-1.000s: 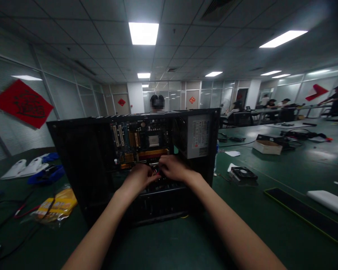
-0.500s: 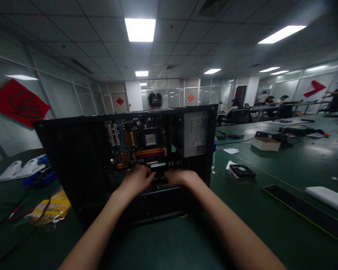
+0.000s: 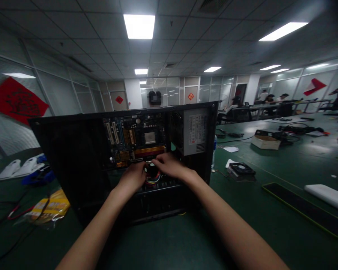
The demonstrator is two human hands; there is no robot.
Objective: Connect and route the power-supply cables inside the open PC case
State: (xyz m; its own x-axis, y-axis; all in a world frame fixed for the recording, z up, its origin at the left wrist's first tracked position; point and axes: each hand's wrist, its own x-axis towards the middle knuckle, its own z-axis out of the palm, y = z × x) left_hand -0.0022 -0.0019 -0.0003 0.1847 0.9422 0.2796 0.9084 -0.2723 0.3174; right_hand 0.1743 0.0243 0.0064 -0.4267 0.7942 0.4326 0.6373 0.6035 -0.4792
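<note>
An open black computer case [image 3: 64, 157] stands in front of me on the green table. Inside it are a motherboard [image 3: 123, 137] with orange and red memory slots, and a grey power supply [image 3: 197, 133] at the upper right. A loop of multicoloured power cables [image 3: 152, 182] hangs between my hands, below the motherboard. My left hand [image 3: 133, 175] is closed at the loop's left side, its fingertips partly hidden. Pinched fingers of my right hand [image 3: 169, 165] are at the loop's upper right, close to the motherboard's lower edge. The cable end itself is hidden.
On the right lie a black cooling fan [image 3: 242, 170], a black mat [image 3: 304, 210], a white block [image 3: 328, 197] and an open cardboard box [image 3: 266, 142]. A yellow plastic packet [image 3: 52, 206] and white shoes [image 3: 19, 168] are on the left. People sit farther back.
My right hand has risen and moved left toward the motherboard's lower edge. The coloured cable loop now shows between my hands. My left hand has shifted slightly left.
</note>
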